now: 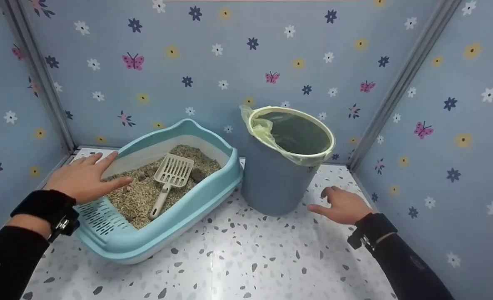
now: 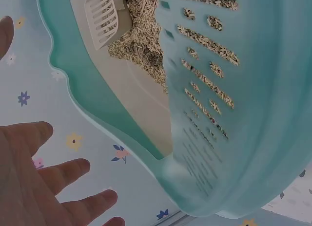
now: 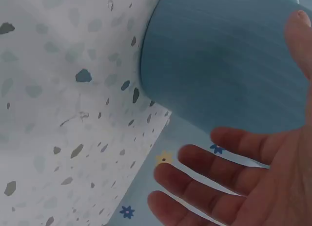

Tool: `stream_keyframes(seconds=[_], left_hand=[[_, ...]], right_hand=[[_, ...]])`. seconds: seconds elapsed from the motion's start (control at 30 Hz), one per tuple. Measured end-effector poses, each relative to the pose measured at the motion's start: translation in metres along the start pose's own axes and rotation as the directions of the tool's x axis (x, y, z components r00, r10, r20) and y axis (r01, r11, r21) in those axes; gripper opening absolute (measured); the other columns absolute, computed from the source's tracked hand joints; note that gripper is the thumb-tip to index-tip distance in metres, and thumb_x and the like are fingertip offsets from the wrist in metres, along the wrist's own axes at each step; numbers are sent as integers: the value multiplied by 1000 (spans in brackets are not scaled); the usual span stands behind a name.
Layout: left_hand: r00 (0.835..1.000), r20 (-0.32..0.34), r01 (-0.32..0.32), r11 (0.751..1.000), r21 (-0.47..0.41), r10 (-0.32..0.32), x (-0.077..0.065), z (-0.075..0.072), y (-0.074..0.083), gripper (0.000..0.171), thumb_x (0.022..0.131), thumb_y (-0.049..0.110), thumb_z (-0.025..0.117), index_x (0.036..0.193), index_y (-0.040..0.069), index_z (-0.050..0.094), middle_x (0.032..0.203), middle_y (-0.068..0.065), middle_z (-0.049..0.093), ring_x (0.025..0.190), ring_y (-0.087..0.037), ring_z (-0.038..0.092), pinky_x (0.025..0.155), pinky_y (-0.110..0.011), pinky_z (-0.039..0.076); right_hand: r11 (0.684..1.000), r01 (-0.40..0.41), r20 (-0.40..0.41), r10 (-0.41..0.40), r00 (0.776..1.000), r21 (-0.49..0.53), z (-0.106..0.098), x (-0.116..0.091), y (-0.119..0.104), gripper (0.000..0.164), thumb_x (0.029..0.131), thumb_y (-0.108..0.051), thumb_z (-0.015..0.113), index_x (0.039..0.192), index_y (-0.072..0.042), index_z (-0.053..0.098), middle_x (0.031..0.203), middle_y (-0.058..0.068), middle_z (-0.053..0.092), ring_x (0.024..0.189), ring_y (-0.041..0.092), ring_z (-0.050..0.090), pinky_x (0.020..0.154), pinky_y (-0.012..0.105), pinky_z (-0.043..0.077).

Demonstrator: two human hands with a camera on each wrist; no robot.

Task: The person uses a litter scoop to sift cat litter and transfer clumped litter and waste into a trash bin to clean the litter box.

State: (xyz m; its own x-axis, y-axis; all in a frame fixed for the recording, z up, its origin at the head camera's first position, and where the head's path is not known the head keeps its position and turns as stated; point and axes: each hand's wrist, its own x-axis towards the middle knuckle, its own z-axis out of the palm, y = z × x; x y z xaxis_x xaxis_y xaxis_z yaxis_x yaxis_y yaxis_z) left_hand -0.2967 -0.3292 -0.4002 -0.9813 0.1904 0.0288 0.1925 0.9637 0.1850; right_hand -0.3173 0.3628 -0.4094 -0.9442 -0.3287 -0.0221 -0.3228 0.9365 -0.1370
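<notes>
A blue litter box (image 1: 213, 198) stands on the floor at the left, with pellet litter (image 1: 138, 200) inside. On the litter lies a beige slotted scoop (image 1: 174, 170), its handle toward the near side; the left wrist view shows its slotted head (image 2: 105, 21) too. My left hand (image 1: 82, 175) is spread above the box's left end and holds nothing. A blue-grey trash bin (image 1: 275, 183), lined with a thin yellowish bag (image 1: 265, 131), stands right of the box. Near the bin's right side hovers my right hand (image 1: 342, 204), empty, fingers relaxed and apart from it in the right wrist view.
Flower-patterned panels (image 1: 230, 54) rise behind and on both sides. Grey metal posts (image 1: 404, 79) mark the corners. The speckled white floor (image 1: 230, 258) runs in front of the box and bin.
</notes>
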Motion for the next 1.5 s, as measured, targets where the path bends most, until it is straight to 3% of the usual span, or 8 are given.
stream_keyframes(seconds=[0.13,0.37,0.53,0.67,0.9,1.2,1.33,1.5], left_hand=[[1000,6,28,999,-40,-27,5,1,-8,108,111,80,34,174,-6,15,164,-50,27,148,-73,29,113,-89,27],[996,72,68,992,-104,-61,7,4,-30,107,114,76,25,172,-12,3,161,-56,18,144,-78,24,110,-91,25],[989,119,109,985,-137,-93,4,6,-43,109,115,73,25,167,-19,1,156,-62,12,140,-81,24,111,-91,26],[982,151,137,979,-153,-114,2,10,-53,110,115,72,24,163,-24,1,153,-64,12,139,-81,23,113,-90,26],[981,174,116,981,-156,-88,6,22,-64,108,118,67,23,156,-33,7,151,-63,20,137,-81,30,111,-88,33],[982,179,84,983,-162,-55,14,29,-68,105,119,62,21,152,-37,12,149,-63,25,135,-79,35,112,-86,34],[985,162,84,985,-151,-59,16,25,-66,98,120,56,23,151,-37,19,151,-61,27,138,-78,33,114,-85,32],[984,165,95,987,-131,-73,17,19,-64,88,122,47,27,153,-34,23,153,-57,28,139,-77,33,116,-84,30]], right_hand=[[999,34,89,-35,995,8,2,-2,-18,73,103,-78,60,114,-9,78,86,-4,70,76,15,65,75,46,60],[980,191,126,-197,972,55,17,7,-69,62,102,-77,62,96,-18,76,81,-6,67,74,15,64,73,45,58],[957,231,94,-250,964,176,34,23,-116,69,105,-71,64,131,-8,75,112,7,78,104,26,74,96,50,61],[941,202,95,-235,967,271,49,37,-154,86,107,-69,62,160,-2,56,148,18,68,135,34,66,117,53,52],[904,156,125,-222,967,399,73,54,-205,103,107,-74,58,175,-2,29,165,20,54,148,35,56,124,49,46],[728,-2,99,-90,991,686,99,57,-257,111,104,-72,65,177,-2,21,167,25,49,143,35,60,116,52,54],[635,-80,114,-12,993,768,101,54,-279,123,100,-74,70,177,1,11,174,27,37,156,37,47,127,54,41],[569,-150,136,67,988,809,98,54,-298,136,96,-77,73,175,5,0,180,29,17,167,39,24,135,54,24]])
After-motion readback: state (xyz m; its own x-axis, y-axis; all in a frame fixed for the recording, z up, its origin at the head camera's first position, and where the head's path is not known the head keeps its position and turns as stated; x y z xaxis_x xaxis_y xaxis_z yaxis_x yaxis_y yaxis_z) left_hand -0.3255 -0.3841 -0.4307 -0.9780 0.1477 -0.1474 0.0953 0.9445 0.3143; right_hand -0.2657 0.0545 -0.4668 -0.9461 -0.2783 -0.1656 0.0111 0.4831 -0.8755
